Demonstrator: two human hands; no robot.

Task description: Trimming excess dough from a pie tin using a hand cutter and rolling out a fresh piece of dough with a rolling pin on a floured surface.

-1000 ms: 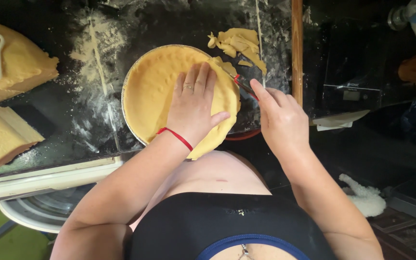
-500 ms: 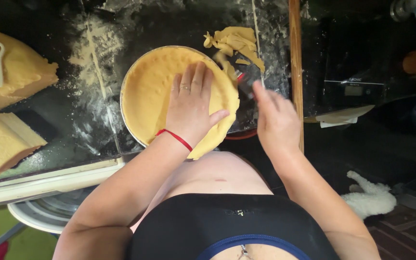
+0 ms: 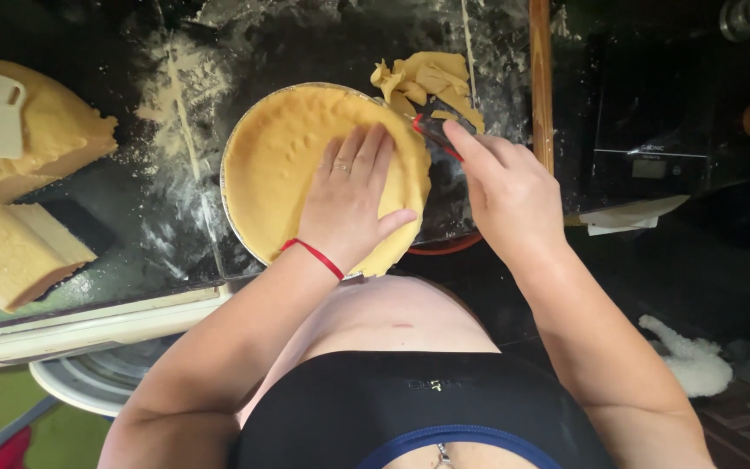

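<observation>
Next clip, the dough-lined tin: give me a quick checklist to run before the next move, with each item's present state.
1. Left hand flat on the dough in the tin: ok.
2. Right hand gripping the red-and-black tool at the tin's rim: ok.
3. Tool's edge touching dough: cannot tell.
4. Trimmed scraps lying outside the tin: ok.
5. Dough evenly covering the rim: cannot tell, the hands hide part.
</observation>
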